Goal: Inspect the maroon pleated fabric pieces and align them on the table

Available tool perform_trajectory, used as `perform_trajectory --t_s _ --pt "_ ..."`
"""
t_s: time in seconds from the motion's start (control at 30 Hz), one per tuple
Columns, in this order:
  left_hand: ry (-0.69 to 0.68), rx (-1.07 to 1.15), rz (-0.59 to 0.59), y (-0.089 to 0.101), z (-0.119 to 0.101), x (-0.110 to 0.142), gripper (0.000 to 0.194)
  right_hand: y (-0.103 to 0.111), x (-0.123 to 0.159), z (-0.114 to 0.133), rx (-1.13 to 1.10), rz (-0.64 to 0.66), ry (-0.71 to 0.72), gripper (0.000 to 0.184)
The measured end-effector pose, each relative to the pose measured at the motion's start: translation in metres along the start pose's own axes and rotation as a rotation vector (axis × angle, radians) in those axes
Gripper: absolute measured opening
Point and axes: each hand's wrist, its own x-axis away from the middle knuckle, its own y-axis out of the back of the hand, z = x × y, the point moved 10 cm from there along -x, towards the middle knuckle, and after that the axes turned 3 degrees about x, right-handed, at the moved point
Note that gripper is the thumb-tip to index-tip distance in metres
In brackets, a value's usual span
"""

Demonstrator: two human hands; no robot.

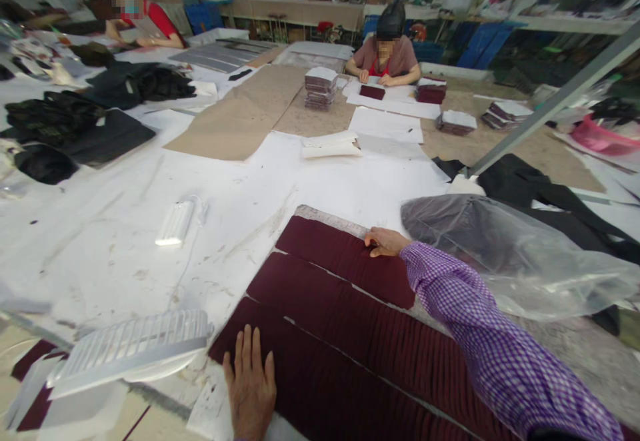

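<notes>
Maroon fabric pieces point(320, 288) lie overlapped in long rows on a grey board point(330, 220), with narrow pale gaps between the rows. My left hand point(251, 378) rests flat at the left end of the nearest row, fingers stretched out and slightly spread. At the far row, my right hand point(386, 242) has its fingers bent and closed at the upper edge of a maroon fabric piece; the fingertips are partly hidden. A purple checked sleeve point(460, 294) covers my right arm and crosses above the right part of the rows.
A white fan point(135, 344) stands at the table's left edge, and a white corded device point(175, 222) lies beyond it. Clear plastic point(520, 254) covers dark material on the right, near a slanted metal pole point(555, 101). Across the table, a co-worker point(387, 51) handles pieces beside several stacks point(321, 88).
</notes>
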Motion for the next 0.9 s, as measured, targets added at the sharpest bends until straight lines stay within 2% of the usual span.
perform_trajectory --t_s 0.33,0.6,0.9 --pt "-0.011 -0.018 -0.012 0.001 -0.001 -0.001 0.066 -0.011 0.017 -0.023 -0.008 -0.001 -0.192 0.031" --pt "-0.001 0.004 -0.006 -0.003 0.002 0.0 0.066 -0.028 0.04 -0.045 -0.167 0.008 -0.216 0.028" --pt "-0.004 0.011 -0.013 0.0 0.0 -0.001 0.066 -0.027 0.04 -0.04 -0.228 0.046 -0.223 0.025"
